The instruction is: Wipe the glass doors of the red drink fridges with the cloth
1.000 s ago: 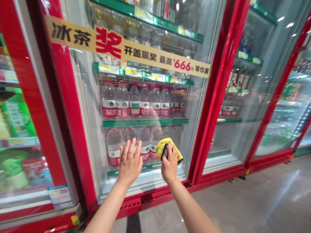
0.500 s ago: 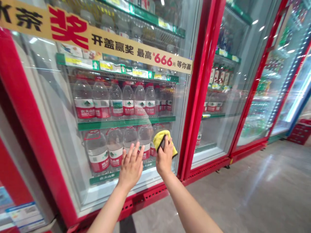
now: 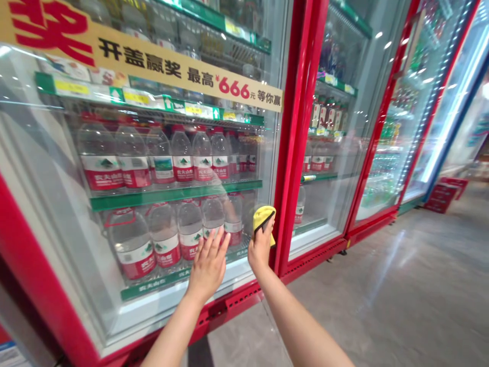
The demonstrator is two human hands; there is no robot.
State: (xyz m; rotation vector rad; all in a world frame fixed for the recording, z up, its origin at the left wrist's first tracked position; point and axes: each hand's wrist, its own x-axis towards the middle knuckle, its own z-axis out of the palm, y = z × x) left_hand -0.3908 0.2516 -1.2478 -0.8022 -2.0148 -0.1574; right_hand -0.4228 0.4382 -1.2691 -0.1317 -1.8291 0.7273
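My right hand (image 3: 262,245) grips a folded yellow cloth (image 3: 263,216) with a dark edge, holding it up at the right side of the glass door (image 3: 244,148), close to the red frame. My left hand (image 3: 210,262) is empty, fingers stretched and slightly apart, in front of the lower part of the same door. Whether its palm touches the glass I cannot tell. Behind the glass stand large water bottles (image 3: 132,250) with red and white labels on the bottom shelf. Smaller water bottles (image 3: 101,158) line the shelf above.
A yellow strip (image 3: 183,74) with printed lettering crosses the door. The red door frame (image 3: 296,137) separates it from another cooler door (image 3: 344,168) on the right. Grey shiny floor (image 3: 382,306) runs along the coolers. Red boxes (image 3: 441,196) stand farther off.
The view has shifted right, so the coolers appear farther left. My right hand and the yellow cloth have moved right across the glass toward the red frame. My left hand stays spread out.
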